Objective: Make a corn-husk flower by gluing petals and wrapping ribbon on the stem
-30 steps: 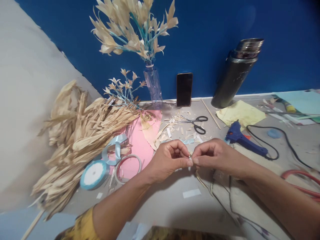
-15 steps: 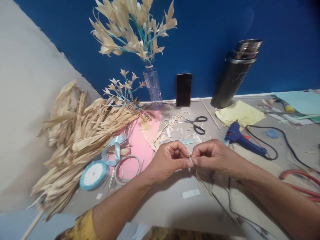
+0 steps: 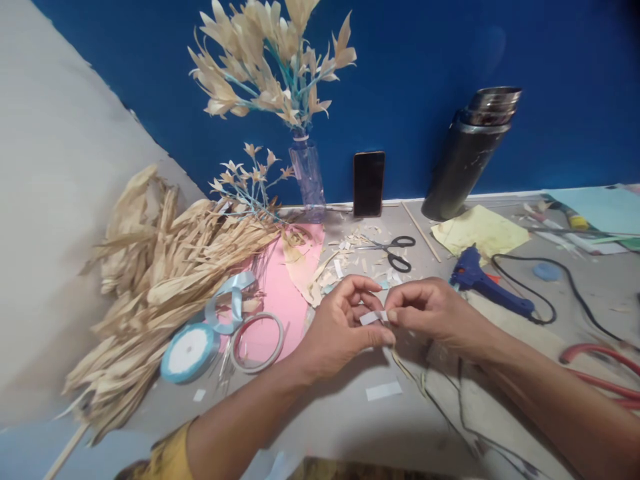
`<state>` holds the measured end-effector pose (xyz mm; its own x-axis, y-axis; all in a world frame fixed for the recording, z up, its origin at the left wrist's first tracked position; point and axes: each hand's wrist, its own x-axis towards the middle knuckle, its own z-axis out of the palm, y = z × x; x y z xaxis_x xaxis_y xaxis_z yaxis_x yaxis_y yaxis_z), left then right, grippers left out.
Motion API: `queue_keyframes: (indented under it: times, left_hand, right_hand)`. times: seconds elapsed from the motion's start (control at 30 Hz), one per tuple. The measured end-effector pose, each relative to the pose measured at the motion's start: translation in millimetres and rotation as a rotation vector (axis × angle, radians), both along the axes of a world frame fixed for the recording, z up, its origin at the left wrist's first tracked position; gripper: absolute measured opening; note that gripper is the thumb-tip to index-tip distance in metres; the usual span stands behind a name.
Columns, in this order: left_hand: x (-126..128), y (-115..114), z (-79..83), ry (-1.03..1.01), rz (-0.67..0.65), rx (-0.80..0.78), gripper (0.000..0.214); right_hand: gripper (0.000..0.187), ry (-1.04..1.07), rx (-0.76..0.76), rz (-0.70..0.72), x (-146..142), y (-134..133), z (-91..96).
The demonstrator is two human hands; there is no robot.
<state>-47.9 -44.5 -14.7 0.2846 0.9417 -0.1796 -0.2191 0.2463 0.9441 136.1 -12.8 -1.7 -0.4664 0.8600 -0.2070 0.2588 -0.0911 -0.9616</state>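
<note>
Over the middle of the table my left hand [image 3: 347,323] and my right hand [image 3: 430,310] are close together, fingertips nearly touching. The thumb and forefinger of my right hand pinch one end of a short white strip [image 3: 371,319], paper or tape. The strip lies across the gap to the curled fingers of my left hand. A thin beige stem [image 3: 405,370] hangs from beside my left thumb, which is closed on its upper end; that end is mostly hidden. Another white strip [image 3: 384,391] lies on the table just below my hands.
Dried corn husks [image 3: 165,287], a blue ribbon spool [image 3: 189,352] and a tape roll [image 3: 278,333] lie left. Scissors [image 3: 399,253] sit among scraps, behind my hands. A blue glue gun [image 3: 490,287] with its cord and red-handled pliers [image 3: 595,373] are right. A flask [image 3: 465,167] stands behind.
The fingertips have moved slightly apart. The white strip now shows between my hands, and my left thumb and fingers have spread a little.
</note>
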Motion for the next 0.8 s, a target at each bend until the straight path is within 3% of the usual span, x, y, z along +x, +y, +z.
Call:
queue_keyframes:
  times: [0.1, 0.27, 0.5, 0.67, 0.8]
  left_hand:
    - [0.9, -4.5, 1.8, 0.019, -0.02, 0.017, 0.06]
    - [-0.1, -11.0, 6.4, 0.2, -0.031, 0.113, 0.041]
    - [-5.6, -8.5, 5.3, 0.162, -0.035, 0.05, 0.063]
    - [-7.3, -5.2, 3.6, 0.127, 0.285, 0.161, 0.018]
    - [-7.1, 0.9, 4.2, -0.132, 0.166, 0.032, 0.017]
  right_hand:
    - [0.016, 0.009, 0.023, -0.032, -0.6, 1.1, 1.7]
    - [0.018, 0.016, 0.06, -0.07, 0.4, 2.7, -1.3]
    - [0.022, 0.068, 0.149, -0.041, 3.7, 1.1, -3.0]
    - [0.019, -0.028, 0.23, -0.135, -0.5, -2.9, -0.5]
    - [0.021, -0.04, 0.206, -0.231, -1.5, -0.8, -3.7]
